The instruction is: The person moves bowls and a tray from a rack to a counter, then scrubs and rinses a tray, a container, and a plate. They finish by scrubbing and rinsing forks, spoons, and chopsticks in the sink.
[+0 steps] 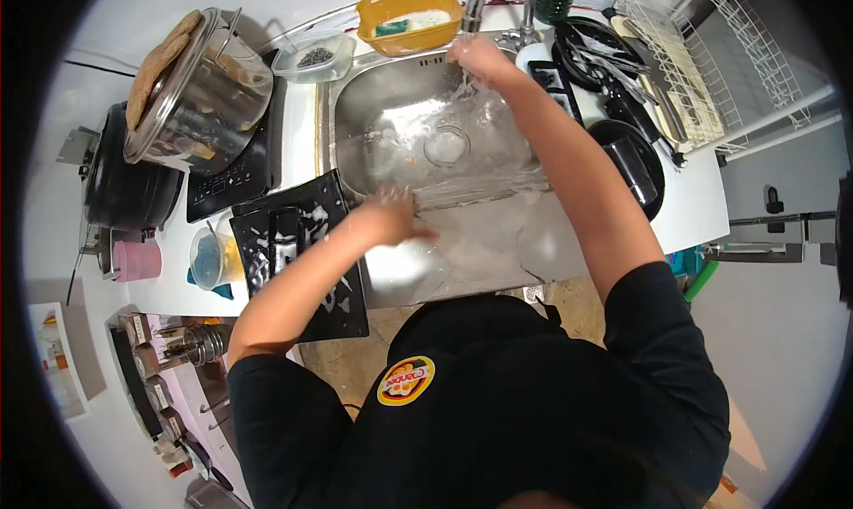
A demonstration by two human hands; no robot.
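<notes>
My right hand [482,58] is closed around the lower end of the faucet spout [477,7], its fingers curled and partly hidden. Water splashes down below it into the metal sink [355,109], where a thin layer swirls about the drain. Over the sink's front left edge is my left hand [393,220], blurred by motion, with its fingers and thumb apart and nothing in it. Beneath my left forearm, wet black trays [342,300] with patches of suds lie on the counter. The metal ledge [498,242] before the sink is wet.
Behind the sink stand a yellow basin [373,16] with a green sponge and a clear tub [289,65]. A large steel pot [218,100] is at the left, near a plastic cup [206,260]. Black pans [653,194], utensils and a white wire rack [755,47] occupy the right side.
</notes>
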